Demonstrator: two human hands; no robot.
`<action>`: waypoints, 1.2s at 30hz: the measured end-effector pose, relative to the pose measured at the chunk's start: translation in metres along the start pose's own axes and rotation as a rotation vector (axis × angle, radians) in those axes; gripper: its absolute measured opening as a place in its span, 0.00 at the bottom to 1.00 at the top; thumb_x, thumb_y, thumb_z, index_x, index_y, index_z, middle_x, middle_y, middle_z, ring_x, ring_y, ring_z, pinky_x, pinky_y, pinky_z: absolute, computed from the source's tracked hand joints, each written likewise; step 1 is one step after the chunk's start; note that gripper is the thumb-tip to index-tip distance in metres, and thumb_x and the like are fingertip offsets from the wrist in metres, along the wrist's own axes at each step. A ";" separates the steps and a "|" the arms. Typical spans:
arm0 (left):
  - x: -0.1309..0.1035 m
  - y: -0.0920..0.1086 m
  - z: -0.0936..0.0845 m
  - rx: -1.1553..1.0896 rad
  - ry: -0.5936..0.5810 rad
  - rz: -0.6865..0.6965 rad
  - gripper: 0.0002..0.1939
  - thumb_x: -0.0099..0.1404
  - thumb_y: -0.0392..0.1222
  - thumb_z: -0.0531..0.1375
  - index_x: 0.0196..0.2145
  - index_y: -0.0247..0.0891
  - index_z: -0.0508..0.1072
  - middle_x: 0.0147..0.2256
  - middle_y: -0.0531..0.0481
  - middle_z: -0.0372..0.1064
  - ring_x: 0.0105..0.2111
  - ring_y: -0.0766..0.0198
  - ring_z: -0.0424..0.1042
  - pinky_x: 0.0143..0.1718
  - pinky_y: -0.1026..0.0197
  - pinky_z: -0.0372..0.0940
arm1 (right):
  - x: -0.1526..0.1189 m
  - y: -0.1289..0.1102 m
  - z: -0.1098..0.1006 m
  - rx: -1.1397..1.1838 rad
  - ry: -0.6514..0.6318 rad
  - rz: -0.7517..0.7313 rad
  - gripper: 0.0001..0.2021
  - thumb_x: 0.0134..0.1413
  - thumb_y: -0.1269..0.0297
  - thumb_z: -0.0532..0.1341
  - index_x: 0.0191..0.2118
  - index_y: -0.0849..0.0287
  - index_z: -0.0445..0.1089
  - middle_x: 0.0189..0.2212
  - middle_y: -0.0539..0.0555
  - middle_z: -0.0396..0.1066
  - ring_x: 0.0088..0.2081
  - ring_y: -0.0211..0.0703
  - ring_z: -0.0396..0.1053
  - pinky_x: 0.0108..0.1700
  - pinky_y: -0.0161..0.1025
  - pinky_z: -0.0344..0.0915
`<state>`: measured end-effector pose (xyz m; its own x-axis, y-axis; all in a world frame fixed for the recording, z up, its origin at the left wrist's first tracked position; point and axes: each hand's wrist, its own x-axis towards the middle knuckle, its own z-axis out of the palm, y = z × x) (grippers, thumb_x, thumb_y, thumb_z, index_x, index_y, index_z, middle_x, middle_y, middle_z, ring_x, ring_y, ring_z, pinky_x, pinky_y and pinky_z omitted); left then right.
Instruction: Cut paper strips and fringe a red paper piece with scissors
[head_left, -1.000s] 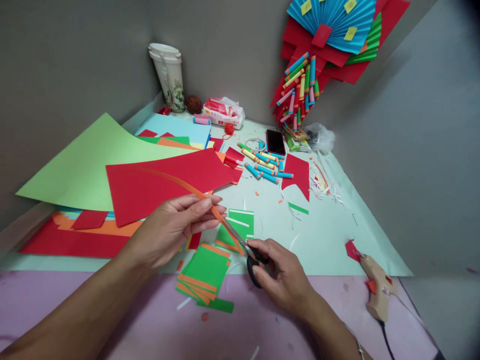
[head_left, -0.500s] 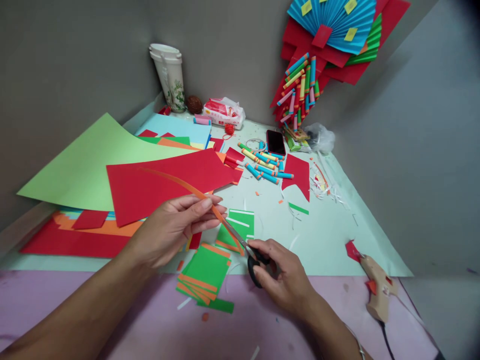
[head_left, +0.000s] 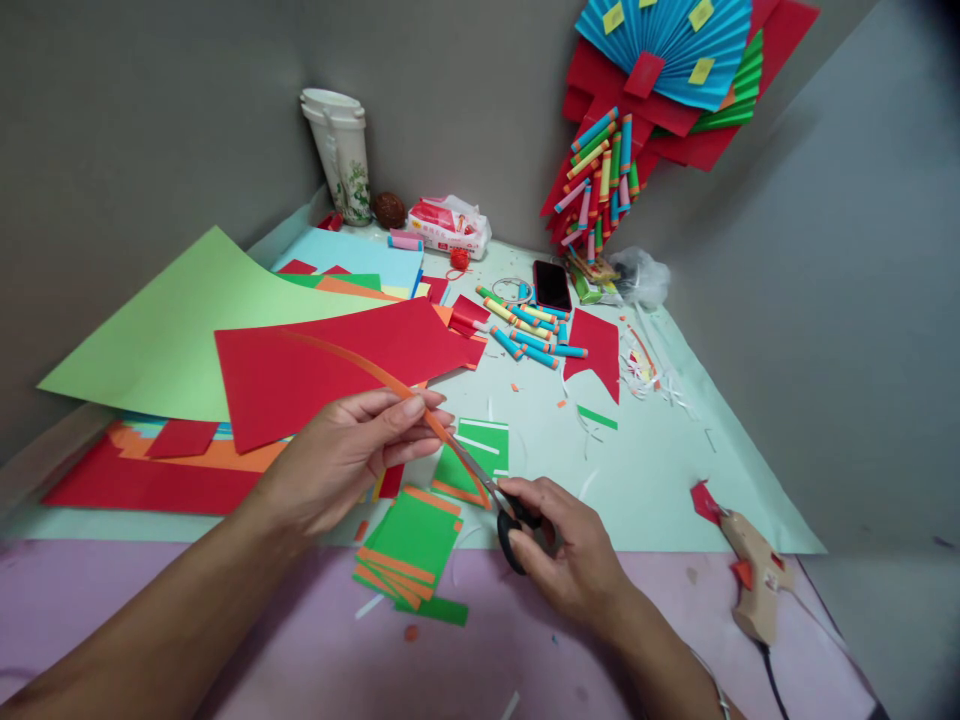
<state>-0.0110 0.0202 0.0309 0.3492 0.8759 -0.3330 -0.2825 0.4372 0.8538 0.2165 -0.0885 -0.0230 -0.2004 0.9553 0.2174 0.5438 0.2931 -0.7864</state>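
Pinching: left hand [head_left: 367, 448] clamped on orange strip [head_left: 391, 383]
Scissors [head_left: 487, 479]: clamped in right hand [head_left: 570, 545], alongside orange strip
Near right edge of desk [head_left: 300, 645]: glue gun [head_left: 759, 580]

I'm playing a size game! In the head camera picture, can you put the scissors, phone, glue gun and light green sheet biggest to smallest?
1. Light green sheet
2. Glue gun
3. Scissors and phone: unsure, as the right hand hides some scissors and the phone lies farther away.

The left forearm [head_left: 195, 605] slants inward to the left hand [head_left: 364, 455], closed in a pinch, while the right forearm [head_left: 660, 648] angles up to the curled right hand [head_left: 574, 545]
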 end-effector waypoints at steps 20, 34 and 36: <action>-0.002 0.002 0.002 0.000 -0.002 -0.002 0.10 0.58 0.44 0.69 0.35 0.35 0.81 0.34 0.48 0.80 0.36 0.65 0.77 0.39 0.68 0.72 | 0.000 0.000 0.001 0.005 0.024 0.003 0.23 0.53 0.74 0.59 0.55 0.52 0.67 0.37 0.52 0.72 0.35 0.41 0.69 0.39 0.35 0.66; 0.000 -0.001 0.001 0.018 0.008 -0.002 0.08 0.60 0.43 0.67 0.34 0.37 0.82 0.33 0.47 0.80 0.37 0.63 0.78 0.39 0.69 0.72 | 0.002 -0.002 -0.002 0.031 -0.015 0.011 0.23 0.51 0.74 0.60 0.54 0.53 0.67 0.37 0.52 0.71 0.35 0.41 0.69 0.39 0.35 0.68; 0.000 -0.002 0.001 0.020 0.012 -0.005 0.07 0.60 0.43 0.67 0.34 0.37 0.82 0.33 0.47 0.80 0.37 0.64 0.78 0.39 0.69 0.72 | 0.002 -0.002 -0.002 0.025 -0.016 0.013 0.23 0.51 0.75 0.60 0.54 0.53 0.67 0.36 0.52 0.71 0.35 0.40 0.69 0.38 0.35 0.67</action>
<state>-0.0099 0.0195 0.0297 0.3396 0.8763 -0.3417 -0.2633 0.4373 0.8599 0.2164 -0.0871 -0.0195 -0.2066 0.9583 0.1976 0.5258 0.2790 -0.8036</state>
